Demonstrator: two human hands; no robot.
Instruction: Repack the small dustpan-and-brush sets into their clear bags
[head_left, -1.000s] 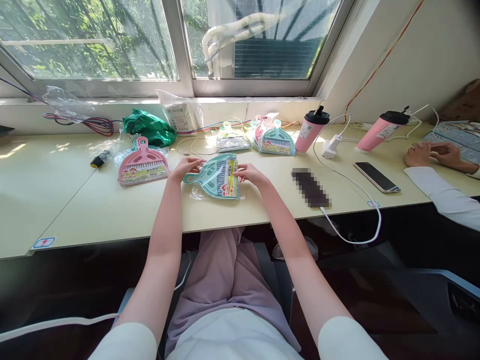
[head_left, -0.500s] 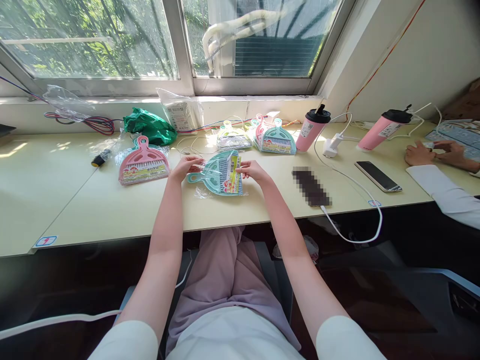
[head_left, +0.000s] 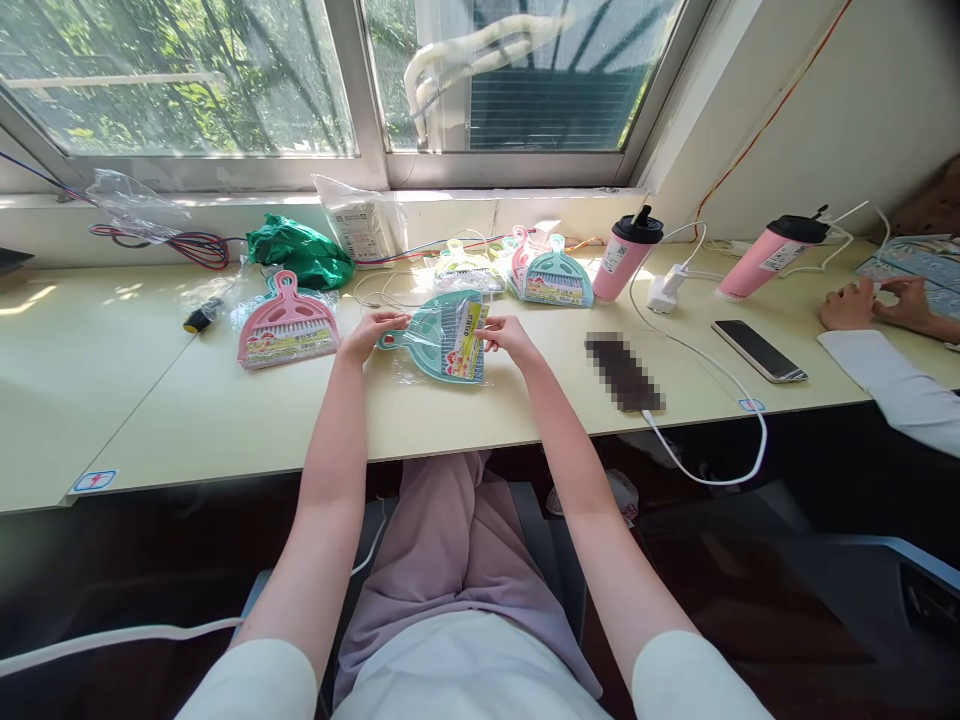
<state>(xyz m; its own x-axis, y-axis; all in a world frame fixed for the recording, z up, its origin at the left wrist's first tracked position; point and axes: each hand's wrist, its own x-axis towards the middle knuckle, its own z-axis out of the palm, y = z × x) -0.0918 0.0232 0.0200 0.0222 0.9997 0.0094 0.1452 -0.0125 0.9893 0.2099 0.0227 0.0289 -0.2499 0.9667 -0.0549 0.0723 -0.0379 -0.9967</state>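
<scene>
A teal dustpan-and-brush set in clear plastic wrap lies between my hands on the table, its handle pointing left. My left hand is closed on the handle end. At the wide end, my right hand pinches the edge beside a yellow printed label, which sits slanted over the brush bristles. A pink dustpan set, also wrapped, lies to the left of my left hand. Further wrapped sets, one teal and one yellow-green, rest behind near the window wall.
Two pink cups with black lids stand to the right, near a white charger. A blurred-out phone on a cable and another phone lie there. A green bag is at the back. A co-worker's hands are far right.
The label has tilted from nearly upright to a slant under my right hand. My left fingers have moved slightly right onto the handle end. The teal set has shifted a little.
</scene>
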